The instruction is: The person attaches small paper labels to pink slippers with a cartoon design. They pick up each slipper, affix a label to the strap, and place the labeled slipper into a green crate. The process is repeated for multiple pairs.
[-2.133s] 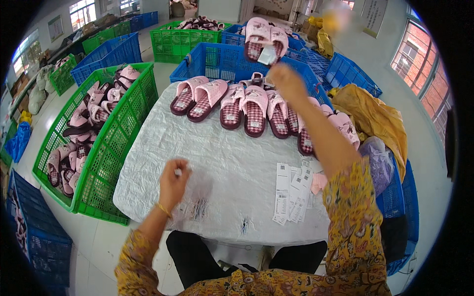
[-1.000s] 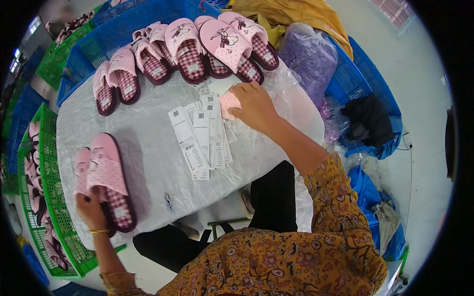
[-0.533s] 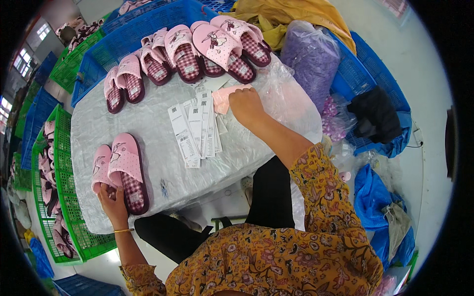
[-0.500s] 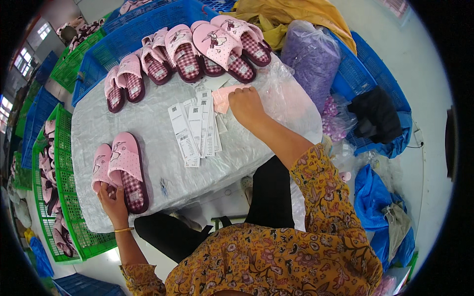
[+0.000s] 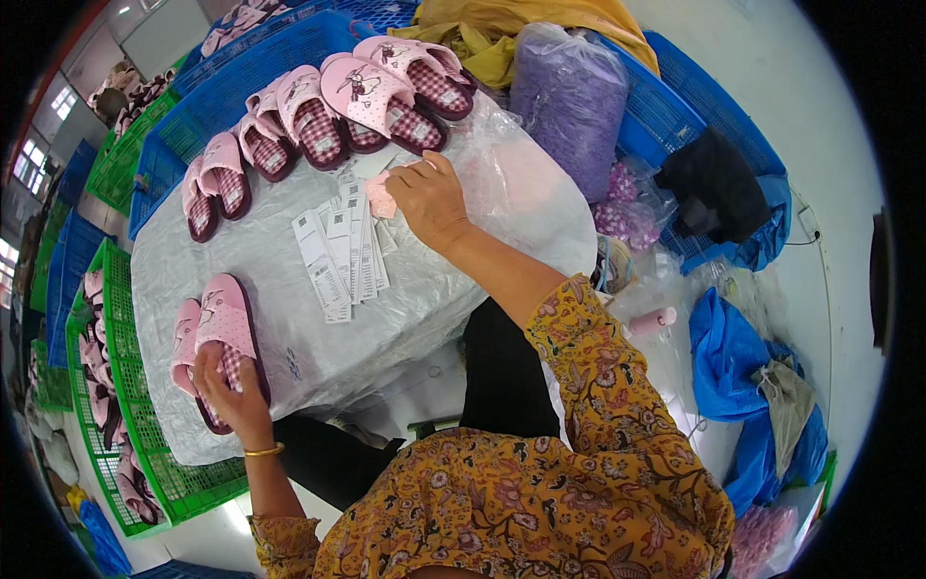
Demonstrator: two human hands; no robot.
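Observation:
A pair of pink slippers (image 5: 229, 318) with dotted uppers, checked insoles and dark soles lies at the table's near left. My left hand (image 5: 236, 396) is over this pair, its fingers apart at the opening of the right slipper. Further up the table, my right hand (image 5: 429, 203) is closed, fingers curled on a small pink sheet (image 5: 380, 197); its fingertips are partly hidden. Just left of that sheet lies a fanned stack of white printed tags (image 5: 338, 256). Several more pink slippers (image 5: 313, 125) stand in a row along the far edge.
Plastic film covers the table (image 5: 289, 405). A blue crate (image 5: 174, 159) borders its far side, and a green crate (image 5: 159, 454) holding slippers stands at the left. To the right are a purple-filled clear bag (image 5: 569, 106), a black cloth (image 5: 714, 188) and blue plastic sheeting (image 5: 723, 357).
My left hand has shifted from the left slipper onto the right one, with its fingers spreading. My right hand has moved slightly left over the pink sheet. The whole view has shifted too.

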